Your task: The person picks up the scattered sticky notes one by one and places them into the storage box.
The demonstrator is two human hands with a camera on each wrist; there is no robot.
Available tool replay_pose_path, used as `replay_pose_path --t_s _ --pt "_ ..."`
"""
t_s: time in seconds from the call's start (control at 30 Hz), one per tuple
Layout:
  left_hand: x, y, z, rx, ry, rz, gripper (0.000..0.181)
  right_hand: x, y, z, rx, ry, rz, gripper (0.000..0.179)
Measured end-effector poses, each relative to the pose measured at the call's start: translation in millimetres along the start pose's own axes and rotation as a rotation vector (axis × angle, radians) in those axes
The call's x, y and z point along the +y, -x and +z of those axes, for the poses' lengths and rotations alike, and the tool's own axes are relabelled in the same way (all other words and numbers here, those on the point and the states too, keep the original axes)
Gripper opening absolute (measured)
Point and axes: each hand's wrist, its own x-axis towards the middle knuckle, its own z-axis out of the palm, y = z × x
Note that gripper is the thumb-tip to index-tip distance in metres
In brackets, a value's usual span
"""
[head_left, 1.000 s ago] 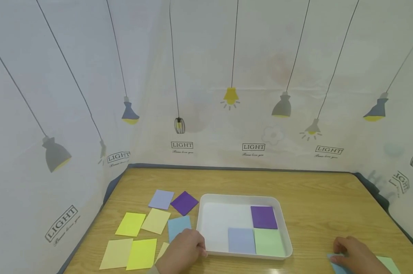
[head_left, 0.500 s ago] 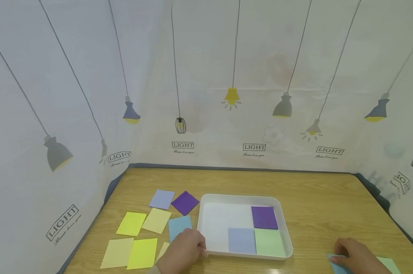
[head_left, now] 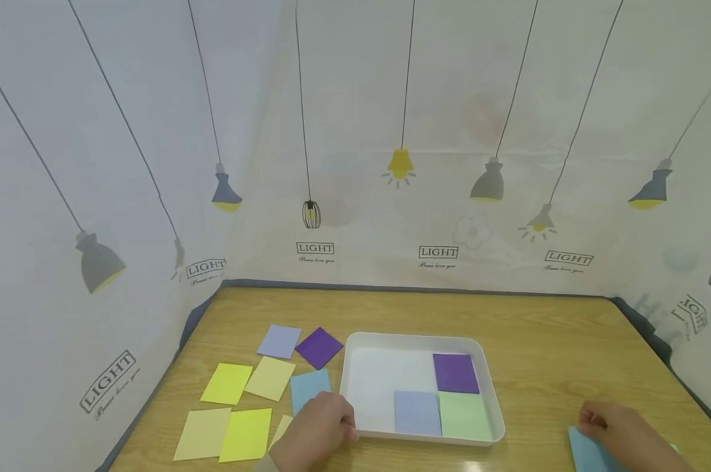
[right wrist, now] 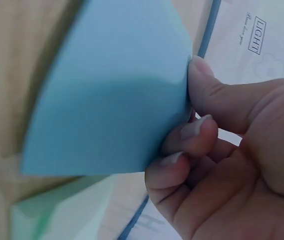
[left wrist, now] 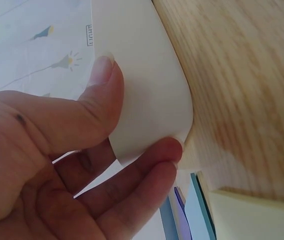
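Note:
At the near left corner of the white tray [head_left: 367, 423], my left hand [head_left: 316, 429] holds the rim. In the left wrist view the thumb lies on one side of the tray wall [left wrist: 151, 85] and the fingertips on the other. Off to the right, my right hand [head_left: 629, 432] pinches a light blue sticky note [head_left: 585, 449] by its edge. Close up, that note [right wrist: 107, 100] looks slightly bent and tilted up from the table. Inside the tray lie a purple note [head_left: 455, 373], a lavender note [head_left: 417, 413] and a pale green note [head_left: 464, 415].
Left of the tray lie yellow notes [head_left: 245, 436], cream notes [head_left: 270, 378], a lavender note [head_left: 279, 341], a purple note [head_left: 319, 348] and a blue note [head_left: 310, 387]. Pale green paper [right wrist: 62, 210] lies under the right hand. A printed curtain [head_left: 355, 131] surrounds the wooden table [head_left: 544, 328].
My right hand has shifted slightly up and right, and the blue note has risen with it, covering more of the pale green paper. The left hand stays at the tray corner.

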Motion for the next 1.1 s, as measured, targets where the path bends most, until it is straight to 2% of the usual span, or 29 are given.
replay_pose_path --t_s 0.27,0.47,0.6,0.93,1.1 --pt "0.2 -0.8 -0.2 -0.011 0.004 -0.003 0.020 -14.7 -7.4 -16.9 0.060 0.081 -0.014 0.004" --pt "0.1 -0.8 -0.2 -0.010 -0.003 0.004 0.019 -33.6 -14.1 -28.6 0.142 0.111 -0.119 0.005" --pt "0.6 -0.7 -0.6 -0.011 -0.007 -0.004 0.019 -52.8 -19.1 -35.8 0.174 0.115 -0.154 0.004" --pt "2.1 -0.2 -0.4 -0.023 0.011 -0.030 0.020 -90.5 -30.1 -39.7 0.212 0.120 -0.227 0.005" --pt "0.7 0.0 -0.8 -0.009 0.000 -0.012 0.019 -103.0 -32.7 -39.0 0.220 0.142 -0.250 0.008"
